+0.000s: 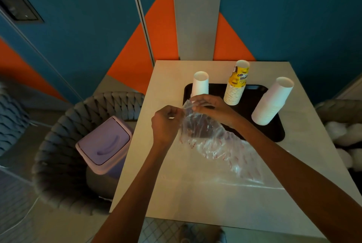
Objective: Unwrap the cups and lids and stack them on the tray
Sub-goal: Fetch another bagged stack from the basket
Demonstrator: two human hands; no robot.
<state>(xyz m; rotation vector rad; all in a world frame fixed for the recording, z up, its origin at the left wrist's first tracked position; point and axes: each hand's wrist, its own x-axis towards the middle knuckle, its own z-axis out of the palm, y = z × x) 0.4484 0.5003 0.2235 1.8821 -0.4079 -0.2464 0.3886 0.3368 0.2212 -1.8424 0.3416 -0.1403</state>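
A black tray (252,105) lies at the far side of the table. On it stand three upturned stacks of cups: a white stack (200,84) at the left, a yellow printed stack (236,84) in the middle and a tall white stack (272,101) leaning at the right. A clear plastic wrapper (215,141) with red print lies across the table and the tray's near edge. My left hand (166,123) pinches the wrapper's upper end. My right hand (209,105) pinches that same end from the other side. Dark items show dimly inside the wrapper.
The table (176,193) is pale grey. A lilac swing-lid bin (103,144) sits on a grey woven chair (64,135) to the left. Another chair with white round objects (344,133) is at the right. A blue and orange wall stands behind.
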